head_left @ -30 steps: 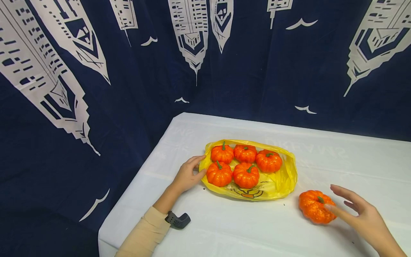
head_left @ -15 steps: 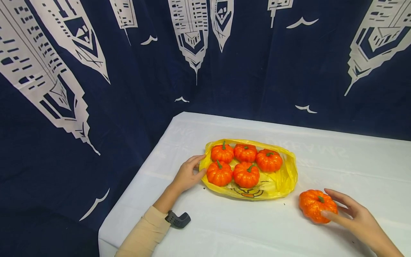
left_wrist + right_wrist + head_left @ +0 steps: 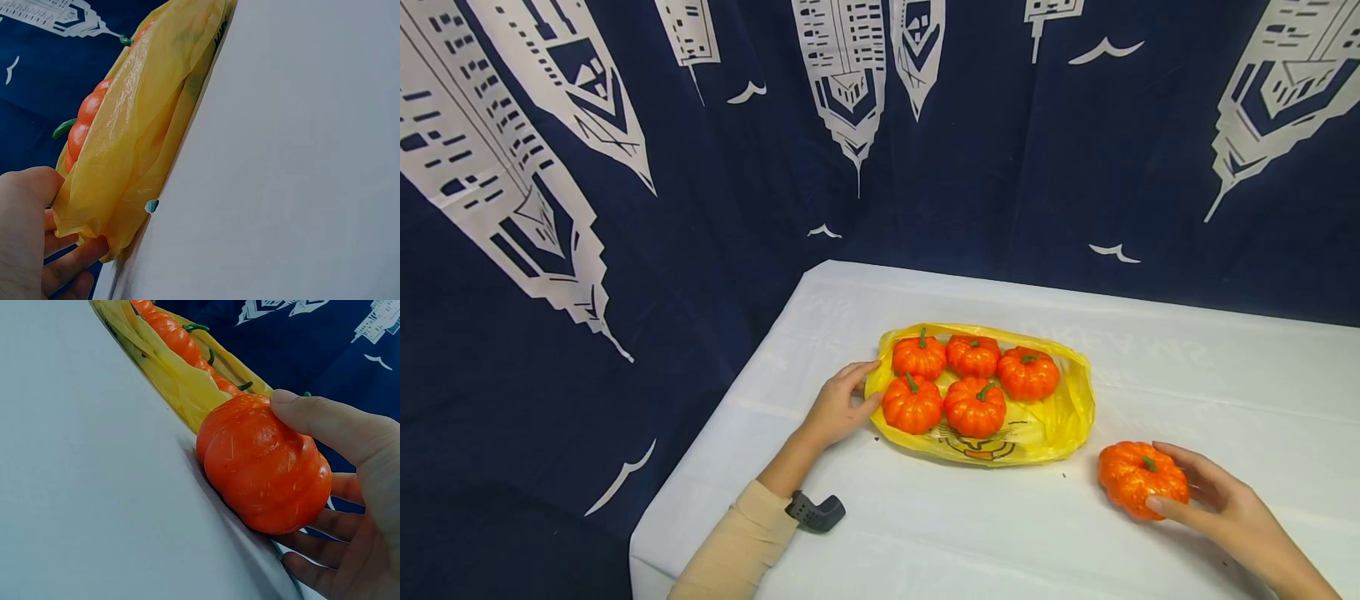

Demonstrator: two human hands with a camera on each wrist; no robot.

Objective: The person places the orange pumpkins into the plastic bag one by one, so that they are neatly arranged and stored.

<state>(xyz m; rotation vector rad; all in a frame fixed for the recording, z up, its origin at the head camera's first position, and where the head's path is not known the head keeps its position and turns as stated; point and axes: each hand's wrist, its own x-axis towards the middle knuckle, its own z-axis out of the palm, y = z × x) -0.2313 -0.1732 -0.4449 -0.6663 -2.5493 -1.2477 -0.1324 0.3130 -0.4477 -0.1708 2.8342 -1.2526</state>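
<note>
A yellow plastic bag (image 3: 1052,433) lies with its mouth spread wide on the table, holding several small orange pumpkins (image 3: 974,408) with green stems. At the bag's left end, my left hand (image 3: 838,408) holds its edge; in the left wrist view the thumb is at the rim and the fingers (image 3: 72,262) are partly behind the plastic. To the right of the bag, my right hand (image 3: 1221,508) grips a larger pumpkin (image 3: 1138,479). In the right wrist view the thumb lies on that pumpkin's upper side (image 3: 262,469), and the other fingers curl round behind and below it.
A white cloth covers the table (image 3: 970,542), with a few dark specks on it. Behind and to the left hangs a dark blue curtain (image 3: 715,250) printed with white buildings and birds. A dark grey band (image 3: 816,512) sits on the left wrist.
My right hand has moved left and closed its thumb and fingers onto the larger pumpkin, which has hardly shifted. The left hand and the bag stay in place.
</note>
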